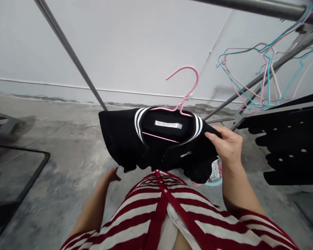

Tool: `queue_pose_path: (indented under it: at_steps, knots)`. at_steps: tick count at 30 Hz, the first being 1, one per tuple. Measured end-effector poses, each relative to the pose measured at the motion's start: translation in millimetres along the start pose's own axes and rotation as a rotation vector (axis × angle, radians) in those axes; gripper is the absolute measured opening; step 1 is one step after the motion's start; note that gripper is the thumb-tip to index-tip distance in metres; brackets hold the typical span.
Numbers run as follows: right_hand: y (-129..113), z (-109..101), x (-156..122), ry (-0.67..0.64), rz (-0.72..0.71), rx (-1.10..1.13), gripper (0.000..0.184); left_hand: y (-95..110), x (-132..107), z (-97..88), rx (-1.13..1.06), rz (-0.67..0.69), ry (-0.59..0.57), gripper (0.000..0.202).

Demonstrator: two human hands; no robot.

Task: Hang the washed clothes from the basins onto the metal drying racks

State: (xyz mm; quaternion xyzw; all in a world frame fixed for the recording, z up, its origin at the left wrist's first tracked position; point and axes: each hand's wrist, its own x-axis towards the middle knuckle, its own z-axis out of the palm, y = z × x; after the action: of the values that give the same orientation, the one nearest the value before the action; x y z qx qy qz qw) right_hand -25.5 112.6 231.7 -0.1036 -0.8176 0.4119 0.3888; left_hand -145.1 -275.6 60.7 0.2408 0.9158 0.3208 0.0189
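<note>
In front of me a black short-sleeved top (122,135) with a white-striped collar hangs on a pink wire hanger (195,81). The hanger's hook points up, free of any rail. A white label (168,125) shows inside the neck, and a small white emblem (186,154) sits on the chest. My right hand (228,144) grips the top's shoulder on the right, thumb in front and fingers behind the cloth. Below the left sleeve is my left hand (113,175), slightly blurred, its thumb apart from the fingers. It appears empty, just off the cloth.
Several pink, blue and white wire hangers (268,76) hang from a metal rail (266,8) at upper right. Black garments with metal eyelets (297,142) hang at the right. A slanting metal pole (70,52) stands at left. Beneath the top is a light-blue-rimmed object (215,182).
</note>
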Motion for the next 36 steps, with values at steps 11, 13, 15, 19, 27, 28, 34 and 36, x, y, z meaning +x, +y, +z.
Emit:
queue_pose_path:
  at_steps: [11,13,15,19,27,28,34,36]
  knots:
    - [23.3,-6.7,-4.1,-0.132,-0.142,0.055,0.01,103.1,71.9,-162.8,0.041,0.428,0.243,0.031]
    - [21.2,-11.4,-6.4,-0.131,-0.148,0.082,0.01,149.6,78.8,-158.1,0.121,0.545,0.001,0.033]
    - [20.4,-16.9,-7.5,-0.131,-0.139,0.092,0.011,183.5,81.8,-147.6,0.217,0.571,-0.047,0.035]
    - [26.5,-26.0,-10.5,-0.143,-0.088,0.089,0.017,220.1,81.2,-129.5,0.311,0.622,0.106,0.038]
    - [38.0,-28.7,-21.0,-0.184,-0.059,0.096,0.02,247.8,79.4,-118.6,0.359,0.7,0.078,0.034]
    - [39.2,-30.0,-19.7,-0.204,-0.077,0.079,0.02,246.0,78.9,-118.2,0.342,0.699,0.117,0.033]
    - [73.1,-49.7,-7.6,-0.28,-0.009,-0.078,0.027,220.1,77.2,-127.8,0.231,0.617,0.388,0.019]
    - [86.5,-56.0,-5.6,-0.223,0.074,-0.04,0.027,213.7,77.1,-131.5,0.195,0.581,0.395,0.017]
